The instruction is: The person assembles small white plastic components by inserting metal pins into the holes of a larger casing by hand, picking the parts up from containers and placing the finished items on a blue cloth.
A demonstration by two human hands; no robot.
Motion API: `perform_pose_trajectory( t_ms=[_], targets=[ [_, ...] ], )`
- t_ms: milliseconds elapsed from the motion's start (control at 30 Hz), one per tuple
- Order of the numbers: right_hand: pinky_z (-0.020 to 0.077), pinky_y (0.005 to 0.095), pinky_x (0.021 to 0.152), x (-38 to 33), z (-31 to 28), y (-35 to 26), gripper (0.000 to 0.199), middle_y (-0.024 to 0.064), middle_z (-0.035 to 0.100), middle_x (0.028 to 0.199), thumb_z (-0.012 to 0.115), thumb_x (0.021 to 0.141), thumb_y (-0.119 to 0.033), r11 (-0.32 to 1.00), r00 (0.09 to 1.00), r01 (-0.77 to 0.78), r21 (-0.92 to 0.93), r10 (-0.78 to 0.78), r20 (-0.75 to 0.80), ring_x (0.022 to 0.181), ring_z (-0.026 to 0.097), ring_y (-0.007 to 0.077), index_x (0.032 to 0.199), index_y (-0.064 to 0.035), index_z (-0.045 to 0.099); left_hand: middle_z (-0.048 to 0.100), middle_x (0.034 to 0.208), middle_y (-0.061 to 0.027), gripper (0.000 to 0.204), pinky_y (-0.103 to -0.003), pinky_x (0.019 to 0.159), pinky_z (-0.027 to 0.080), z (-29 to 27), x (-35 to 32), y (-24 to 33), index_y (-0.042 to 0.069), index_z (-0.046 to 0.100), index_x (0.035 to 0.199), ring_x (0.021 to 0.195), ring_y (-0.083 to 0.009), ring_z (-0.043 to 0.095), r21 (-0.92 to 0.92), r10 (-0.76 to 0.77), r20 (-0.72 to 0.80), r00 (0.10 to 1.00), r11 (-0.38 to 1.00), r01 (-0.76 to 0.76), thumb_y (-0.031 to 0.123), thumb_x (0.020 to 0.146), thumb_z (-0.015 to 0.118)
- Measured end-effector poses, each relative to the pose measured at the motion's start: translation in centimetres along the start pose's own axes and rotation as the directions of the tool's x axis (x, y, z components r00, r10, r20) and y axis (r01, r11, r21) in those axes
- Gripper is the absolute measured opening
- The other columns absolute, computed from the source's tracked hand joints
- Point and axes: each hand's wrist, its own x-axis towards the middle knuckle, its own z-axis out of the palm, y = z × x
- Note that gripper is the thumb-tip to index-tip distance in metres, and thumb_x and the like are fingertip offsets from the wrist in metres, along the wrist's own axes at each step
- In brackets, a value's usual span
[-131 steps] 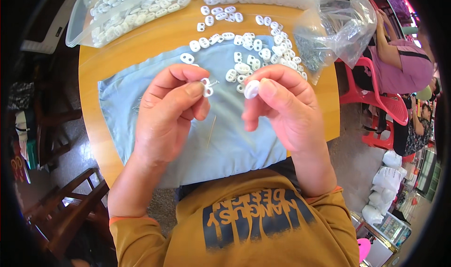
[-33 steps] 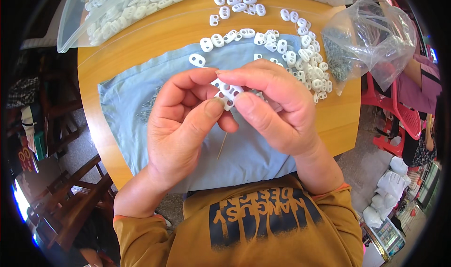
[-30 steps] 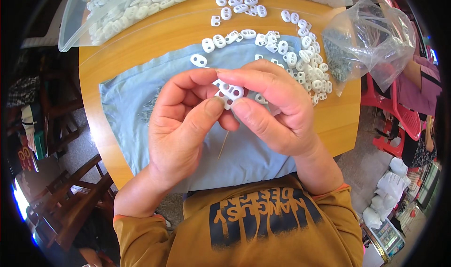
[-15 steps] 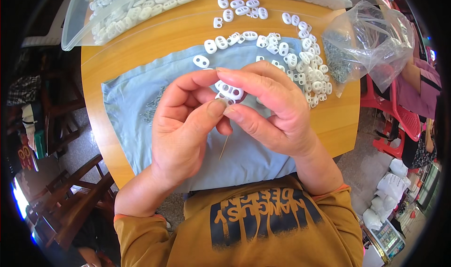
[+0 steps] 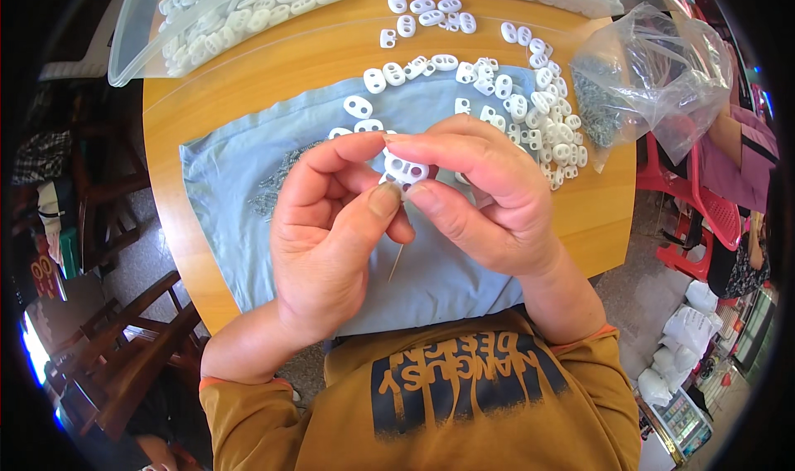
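In front of my chest, both hands close on one white plastic two-hole cord lock (image 5: 406,169). My left hand (image 5: 331,214) pinches it from the left with thumb and fingertips. From the right, the thumb and index finger of my right hand (image 5: 489,202) press around its top and lower edge. A thin wooden stick (image 5: 396,264) slants down from beneath the left fingers; its upper end is hidden. Below the hands a light blue cloth (image 5: 439,297) covers the table. Small grey metal springs (image 5: 281,181) lie heaped on it, left of my left hand.
Loose white cord lock parts (image 5: 542,123) curve around the cloth's far and right sides. A clear plastic bin (image 5: 132,65) of white pieces stands far left. At the right lies a clear bag (image 5: 662,65) with grey springs. Beyond the table's right edge is a red chair (image 5: 704,202).
The cord lock and both hands have shifted very slightly down and toward me. The right thumb has moved a little along the piece, and more white pieces show beyond the left fingers.
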Motion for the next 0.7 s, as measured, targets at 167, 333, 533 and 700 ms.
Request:
perform_pose_trajectory(
  t_ms=[167,333,533,700],
  targets=[
    [0.0466,0.0257,0.06,-0.05,0.08,0.14,0.028,0.0089,0.059,0.081,0.061,0.077,0.002,1.0,1.0,-0.009,0.009,0.009,0.002,0.07,0.057,0.0185,0.104,-0.0021,0.06,0.055,0.082,-0.005,0.032,-0.023,0.064,0.047,0.21,-0.27,-0.52,-0.001,0.047,0.116,0.068,-0.0119,0.056,-0.014,0.043,-0.019,0.999,0.999,-0.043,-0.002,0.084,0.053],
    [0.0433,0.0268,0.069,-0.36,-0.07,0.03,0.031,0.0086,0.061,0.092,0.063,0.078,-0.004,0.999,0.998,-0.034,0.016,0.033,0.062,0.077,0.054,0.0173,0.108,0.0011,0.058,0.055,0.083,-0.0057,0.032,-0.023,0.065,0.048,0.31,-0.43,-0.33,-0.001,0.047,0.116,0.069,-0.0122,0.056,-0.017,0.036,-0.027,0.999,0.999,-0.036,-0.002,0.084,0.053],
    [0.0432,0.0292,0.072,-0.21,-0.28,-0.01,0.034,0.0101,0.061,0.095,0.063,0.08,-0.012,0.999,0.994,-0.042,0.001,0.042,0.098,0.08,0.055,0.0197,0.11,0.0013,0.056,0.057,0.087,-0.0081,0.038,-0.025,0.068,0.05,0.19,-0.39,-0.46,-0.002,0.043,0.123,0.071,-0.014,0.058,-0.087,0.015,-0.014,1.0,0.996,-0.016,0.0,0.087,0.052],
    [0.0464,0.0263,0.059,0.28,-0.41,0.24,0.031,0.0096,0.057,0.085,0.063,0.08,-0.009,0.996,0.994,0.089,-0.026,-0.088,0.06,0.069,0.055,0.019,0.109,-0.0009,0.056,0.059,0.094,-0.0113,0.041,-0.026,0.07,0.05,-0.03,-0.05,-0.38,-0.003,0.041,0.126,0.075,-0.0156,0.061,-0.1,0.009,0.132,0.991,0.995,0.004,0.002,0.087,0.053]
  ],
)
